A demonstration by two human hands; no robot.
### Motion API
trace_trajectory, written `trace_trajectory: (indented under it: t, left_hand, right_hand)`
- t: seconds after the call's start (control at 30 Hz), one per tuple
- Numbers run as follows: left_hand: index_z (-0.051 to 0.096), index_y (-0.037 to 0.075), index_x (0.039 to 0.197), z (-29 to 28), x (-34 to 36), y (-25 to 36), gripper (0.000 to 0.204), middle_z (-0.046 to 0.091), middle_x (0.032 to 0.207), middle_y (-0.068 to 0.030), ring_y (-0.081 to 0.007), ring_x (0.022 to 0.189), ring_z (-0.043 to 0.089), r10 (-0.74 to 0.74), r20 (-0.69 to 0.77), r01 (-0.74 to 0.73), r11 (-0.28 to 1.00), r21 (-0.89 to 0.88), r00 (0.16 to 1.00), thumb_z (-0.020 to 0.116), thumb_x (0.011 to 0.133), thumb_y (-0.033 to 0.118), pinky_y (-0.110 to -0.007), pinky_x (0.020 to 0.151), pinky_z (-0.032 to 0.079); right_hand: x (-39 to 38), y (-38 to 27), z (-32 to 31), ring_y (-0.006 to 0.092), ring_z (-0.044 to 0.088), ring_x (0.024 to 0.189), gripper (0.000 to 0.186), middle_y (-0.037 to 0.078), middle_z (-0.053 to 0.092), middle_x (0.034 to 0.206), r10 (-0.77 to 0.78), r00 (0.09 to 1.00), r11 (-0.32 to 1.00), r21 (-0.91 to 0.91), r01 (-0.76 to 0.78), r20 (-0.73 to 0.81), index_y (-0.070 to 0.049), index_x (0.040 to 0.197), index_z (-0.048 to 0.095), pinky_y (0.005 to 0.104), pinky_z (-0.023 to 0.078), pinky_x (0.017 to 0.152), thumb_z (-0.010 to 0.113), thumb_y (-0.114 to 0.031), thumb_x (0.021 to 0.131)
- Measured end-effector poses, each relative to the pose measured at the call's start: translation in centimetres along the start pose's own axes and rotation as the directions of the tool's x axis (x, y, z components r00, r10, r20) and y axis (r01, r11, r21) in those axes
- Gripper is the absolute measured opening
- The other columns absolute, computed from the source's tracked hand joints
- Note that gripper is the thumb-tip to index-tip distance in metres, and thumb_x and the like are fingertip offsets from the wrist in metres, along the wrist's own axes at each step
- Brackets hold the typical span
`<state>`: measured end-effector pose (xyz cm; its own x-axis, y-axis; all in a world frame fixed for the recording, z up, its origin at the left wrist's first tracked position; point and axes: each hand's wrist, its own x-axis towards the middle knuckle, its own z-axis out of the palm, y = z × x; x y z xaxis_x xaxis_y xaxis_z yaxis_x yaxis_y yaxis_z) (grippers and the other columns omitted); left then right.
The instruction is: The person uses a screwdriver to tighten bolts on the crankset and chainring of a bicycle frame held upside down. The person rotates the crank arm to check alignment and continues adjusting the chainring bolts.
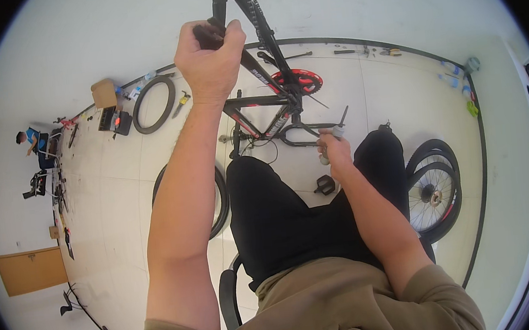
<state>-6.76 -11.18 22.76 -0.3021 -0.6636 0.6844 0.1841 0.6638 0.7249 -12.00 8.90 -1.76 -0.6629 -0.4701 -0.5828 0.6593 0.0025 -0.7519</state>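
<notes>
My left hand (213,58) is raised and closed around the upper part of a black bicycle frame (262,73). A dark piece shows between its thumb and fingers. The frame has red and white markings, a chain (254,7) along one stay and a red chainring (307,81). Above my right knee, my right hand (336,150) is wrapped around a grey-handled tool (338,132) with a thin dark shaft; its exact kind is unclear. Just beyond that hand lies a black fork-shaped part (300,141). Below it, a black pedal (325,185) rests on the floor between my legs.
Two wheels (434,190) lie at my right. A tyre (154,105) and a black toolbox (114,121) sit at the far left, near a cardboard box (103,93). Loose tools (387,52) and bottles (454,80) line the wall. Another person (34,141) is at the left.
</notes>
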Motion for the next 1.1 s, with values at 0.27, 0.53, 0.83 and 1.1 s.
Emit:
trace_trajectory:
  t: [0.27, 0.53, 0.83, 1.1]
  left_hand:
    - [0.057, 0.003, 0.08, 0.4, 0.6, -0.3, 0.027, 0.06, 0.067, -0.0017, -0.0078, 0.06, 0.054, 0.01, -0.006, -0.009, 0.999, 0.047, 1.0, 0.078, 0.074, 0.018, -0.024, 0.059, 0.047]
    - [0.058, 0.001, 0.08, 1.2, 1.8, -1.4, 0.027, 0.061, 0.067, -0.0032, -0.0089, 0.061, 0.055, 0.031, -0.031, -0.028, 0.997, 0.076, 0.999, 0.076, 0.074, 0.02, -0.026, 0.059, 0.048]
    - [0.058, 0.001, 0.075, 2.0, 3.0, -2.1, 0.028, 0.062, 0.064, -0.0045, -0.0123, 0.058, 0.057, 0.055, -0.055, -0.043, 0.979, 0.197, 0.997, 0.073, 0.071, 0.024, -0.028, 0.059, 0.05]
    - [0.055, 0.003, 0.072, 2.0, 2.7, -1.6, 0.027, 0.055, 0.062, 0.0012, -0.0076, 0.057, 0.047, 0.025, -0.063, -0.014, 0.985, 0.174, 0.998, 0.074, 0.072, 0.022, -0.024, 0.054, 0.041]
  right_hand:
    - [2.5, -0.9, -2.3, 0.0215, 0.056, 0.07, 0.047, 0.013, 0.058, 0.091, 0.047, 0.998, 0.971, 0.237, -0.038, -0.031, 0.001, 0.127, 0.052, 0.0355, 0.049, 0.06, 0.054, 0.001, 0.08]
    - [2.3, -1.9, -2.1, 0.0211, 0.056, 0.066, 0.036, 0.013, 0.059, 0.09, 0.058, 0.992, 0.926, 0.378, -0.01, -0.115, 0.003, 0.116, 0.055, 0.0358, 0.049, 0.055, 0.051, 0.002, 0.081]
    - [2.5, -1.8, -2.4, 0.0206, 0.055, 0.067, 0.034, 0.013, 0.059, 0.087, 0.051, 0.992, 0.901, 0.435, 0.003, -0.112, 0.002, 0.116, 0.055, 0.0363, 0.049, 0.058, 0.051, 0.001, 0.081]
    - [1.6, -4.0, -3.5, 0.0206, 0.055, 0.068, 0.035, 0.012, 0.059, 0.089, -0.104, 0.989, 0.887, 0.44, 0.142, -0.109, -0.001, 0.119, 0.053, 0.0367, 0.049, 0.058, 0.051, -0.003, 0.084]
